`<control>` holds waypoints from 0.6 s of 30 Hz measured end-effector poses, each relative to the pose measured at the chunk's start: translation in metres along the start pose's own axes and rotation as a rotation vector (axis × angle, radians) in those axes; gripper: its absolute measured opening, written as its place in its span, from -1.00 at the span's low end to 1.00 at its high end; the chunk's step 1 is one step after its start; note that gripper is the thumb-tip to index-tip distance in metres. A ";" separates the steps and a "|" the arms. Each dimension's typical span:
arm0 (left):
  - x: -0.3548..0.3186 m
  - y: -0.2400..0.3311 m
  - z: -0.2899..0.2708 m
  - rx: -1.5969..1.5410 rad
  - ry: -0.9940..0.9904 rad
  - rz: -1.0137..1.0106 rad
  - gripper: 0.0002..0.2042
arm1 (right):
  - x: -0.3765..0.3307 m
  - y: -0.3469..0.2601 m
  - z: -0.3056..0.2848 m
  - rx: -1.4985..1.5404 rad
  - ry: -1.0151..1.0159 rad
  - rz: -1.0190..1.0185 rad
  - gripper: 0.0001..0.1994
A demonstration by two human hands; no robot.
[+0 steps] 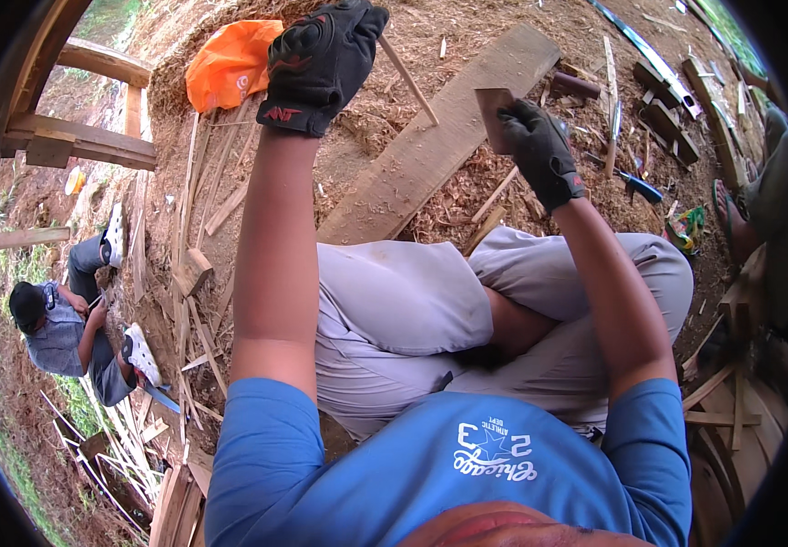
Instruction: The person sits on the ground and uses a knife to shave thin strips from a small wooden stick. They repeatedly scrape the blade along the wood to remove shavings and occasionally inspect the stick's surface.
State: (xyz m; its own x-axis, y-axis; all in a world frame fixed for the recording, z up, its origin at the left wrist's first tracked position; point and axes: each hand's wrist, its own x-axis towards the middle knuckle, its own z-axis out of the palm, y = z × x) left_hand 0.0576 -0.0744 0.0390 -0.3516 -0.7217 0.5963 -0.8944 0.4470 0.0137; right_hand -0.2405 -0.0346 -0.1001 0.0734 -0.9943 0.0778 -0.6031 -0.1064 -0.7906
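Your blue shirt spreads nearest you. Your gloved right hand pinches a flat brown sheet; your gloved left hand closes round a thin stick (slanting across the view of a broad plank). Farther left, a person sits.

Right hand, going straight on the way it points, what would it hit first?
Probably the wide wooden plank, past the brown piece the right hand holds, though depth is unclear.
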 end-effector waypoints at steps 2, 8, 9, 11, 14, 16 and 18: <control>0.003 0.000 0.002 -0.008 -0.030 -0.013 -0.70 | 0.005 -0.027 0.007 -0.042 -0.023 -0.115 -0.66; 0.012 0.001 0.024 0.002 -0.071 0.057 -0.69 | 0.042 -0.102 -0.003 0.041 0.058 -0.364 -0.69; 0.012 0.000 0.020 0.023 -0.100 0.064 -0.69 | 0.045 -0.110 -0.001 0.095 0.021 -0.414 -0.70; 0.017 0.002 0.018 0.050 -0.157 0.083 -0.69 | 0.059 -0.099 0.023 0.046 0.189 -0.607 -0.73; 0.026 0.026 -0.005 -0.092 -0.380 -0.273 -0.73 | 0.053 -0.073 0.051 -0.013 0.204 -0.624 -0.78; 0.031 0.035 -0.006 -0.241 -0.406 -0.467 -0.74 | 0.043 -0.066 0.053 -0.037 0.153 -0.541 -0.77; 0.018 0.028 0.008 -0.332 -0.293 -0.434 -0.74 | 0.043 -0.071 0.049 -0.031 0.141 -0.505 -0.78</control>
State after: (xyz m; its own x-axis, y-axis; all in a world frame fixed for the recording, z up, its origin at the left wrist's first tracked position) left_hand 0.0236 -0.0794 0.0437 -0.0782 -0.9688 0.2353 -0.8557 0.1864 0.4828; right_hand -0.1555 -0.0696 -0.0700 0.2553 -0.8104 0.5274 -0.5434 -0.5714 -0.6150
